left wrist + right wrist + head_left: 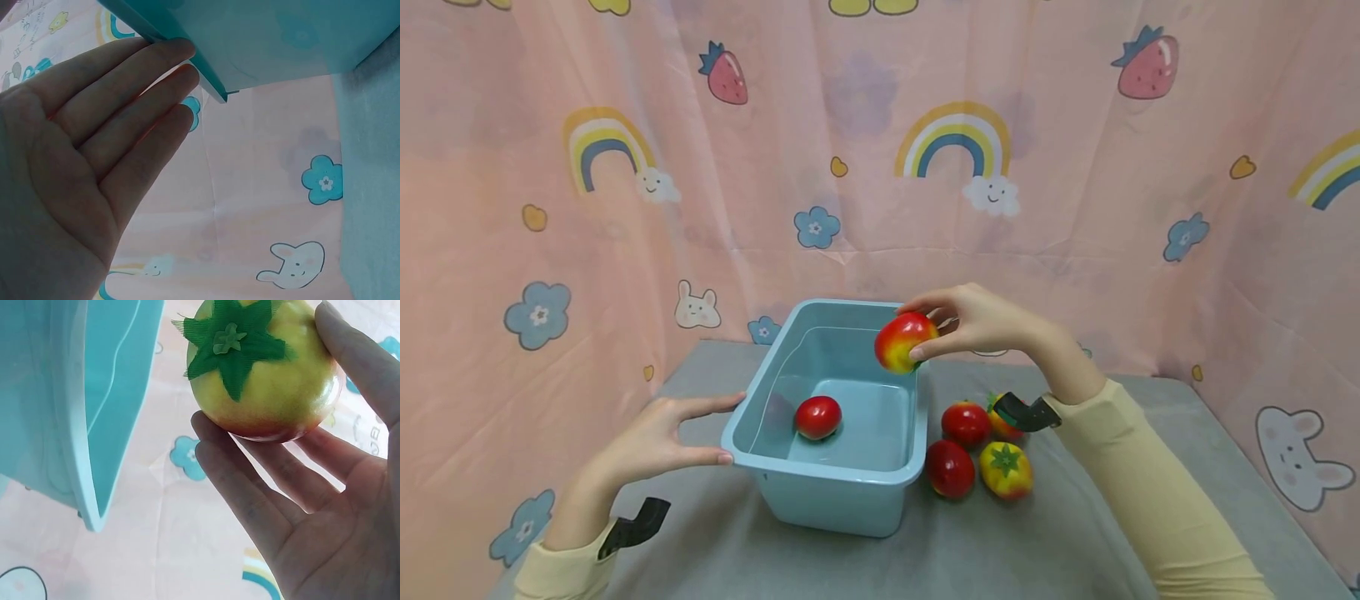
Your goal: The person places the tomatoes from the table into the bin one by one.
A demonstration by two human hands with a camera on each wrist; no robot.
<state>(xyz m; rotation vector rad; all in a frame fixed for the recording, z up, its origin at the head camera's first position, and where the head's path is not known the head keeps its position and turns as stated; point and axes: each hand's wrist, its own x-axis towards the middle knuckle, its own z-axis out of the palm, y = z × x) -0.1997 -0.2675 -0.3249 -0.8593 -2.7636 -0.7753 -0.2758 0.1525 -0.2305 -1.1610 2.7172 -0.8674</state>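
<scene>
In the head view, I see the right hand [973, 321] just right of centre, thumb and fingers gripping a red-and-yellow fruit [904, 342] at the right rim of a pale blue bin [835, 507]. One red fruit [818, 417] lies inside, toward the left of the bin's floor. Left of the bin, the left hand [666, 433] is spread, fingers straight, touching the rim without clasping it. Four more fruits, [1006, 471] two of them red, sit in a cluster at lower right, beside the bin on the grey cloth [692, 542]. If that grip loosened here, I'd worry the piece could catch the rim and roll down among them.

In the left wrist view, the long fingers cross the upper left and meet the bin's edge at their tips; the thumb is out of sight. Such light contact might let the bin slide if the right hand knocked it.

In the right wrist view, the held piece fills the top centre, its green leafy cap [259, 353] toward the camera, fingers below, thumb at upper right. The skin looks glossy, so it could slip from a fingertip hold.
</scene>
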